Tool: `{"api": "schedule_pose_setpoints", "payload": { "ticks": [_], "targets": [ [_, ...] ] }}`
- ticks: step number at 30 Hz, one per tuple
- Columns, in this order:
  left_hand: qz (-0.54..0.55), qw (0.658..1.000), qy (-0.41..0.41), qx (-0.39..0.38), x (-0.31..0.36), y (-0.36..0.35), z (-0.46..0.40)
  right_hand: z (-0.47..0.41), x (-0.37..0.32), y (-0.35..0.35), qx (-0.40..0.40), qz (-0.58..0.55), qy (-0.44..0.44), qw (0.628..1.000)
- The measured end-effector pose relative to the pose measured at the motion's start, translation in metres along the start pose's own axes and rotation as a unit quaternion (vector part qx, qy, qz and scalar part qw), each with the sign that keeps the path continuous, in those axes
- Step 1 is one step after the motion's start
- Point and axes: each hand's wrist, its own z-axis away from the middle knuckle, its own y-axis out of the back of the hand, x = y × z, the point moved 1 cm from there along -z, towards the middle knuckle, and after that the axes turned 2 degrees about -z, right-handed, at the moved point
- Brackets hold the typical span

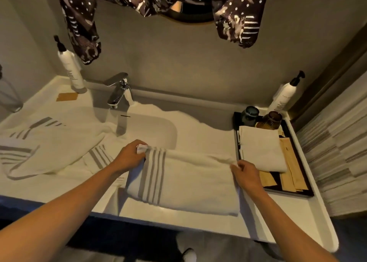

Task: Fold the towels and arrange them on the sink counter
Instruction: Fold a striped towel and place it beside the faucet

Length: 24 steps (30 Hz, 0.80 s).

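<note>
Tray [237,142] just right of gripped towel [188,182], faucet [119,91] behind.

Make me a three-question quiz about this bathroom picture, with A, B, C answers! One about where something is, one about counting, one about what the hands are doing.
1. Where is the black tray?
A. Right end of the counter
B. Inside the sink
C. On the floor

2. How many white pump bottles stand by the wall?
A. One
B. Two
C. Four

3. What are the hands doing to the striped towel?
A. Hovering above it
B. Pinching its far edge
C. Lying flat on it

Answers:
1 A: the tray sits right of the sink.
2 B: one bottle stands left of the tap, another behind the tray.
3 B: the left hand and right hand each grip a far corner.
</note>
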Motion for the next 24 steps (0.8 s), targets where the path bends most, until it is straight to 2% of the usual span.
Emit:
{"api": "schedule_pose_setpoints", "payload": {
  "ticks": [3,4,5,7,9,10,12,14,17,24],
  "targets": [
    [-0.033,0.996,0.067,0.039,-0.008,-0.014,-0.032,-0.027,-0.013,-0.009,0.03,0.027,0.035,0.999],
    [-0.069,0.992,0.081,0.075,-0.01,-0.021,-0.033,-0.028,-0.012,-0.015,0.06,0.043,0.066,0.995],
    [-0.135,0.982,0.061,0.12,-0.01,-0.029,-0.03,-0.026,-0.011,-0.023,0.09,0.067,0.115,0.987],
    [-0.23,0.956,-0.077,0.166,-0.003,-0.059,-0.019,-0.014,-0.01,-0.047,0.092,0.117,0.238,0.96],
    [-0.243,0.933,-0.245,0.098,0.013,-0.097,-0.009,-0.011,-0.006,-0.077,0.013,0.204,0.338,0.919],
    [-0.252,0.919,-0.3,0.05,0.022,-0.115,-0.004,-0.011,-0.002,-0.089,-0.025,0.24,0.354,0.904],
    [-0.274,0.903,-0.329,-0.037,0.031,-0.147,-0.003,-0.021,0.011,-0.1,-0.057,0.281,0.32,0.903],
    [-0.297,0.898,-0.315,-0.079,0.032,-0.162,-0.005,-0.03,0.02,-0.096,-0.051,0.302,0.272,0.913],
    [-0.333,0.888,-0.307,-0.081,0.029,-0.167,-0.007,-0.034,0.026,-0.091,-0.05,0.338,0.262,0.902],
    [-0.346,0.883,-0.306,-0.084,0.031,-0.168,-0.009,-0.035,0.025,-0.09,-0.057,0.325,0.254,0.909]
  ]
}}
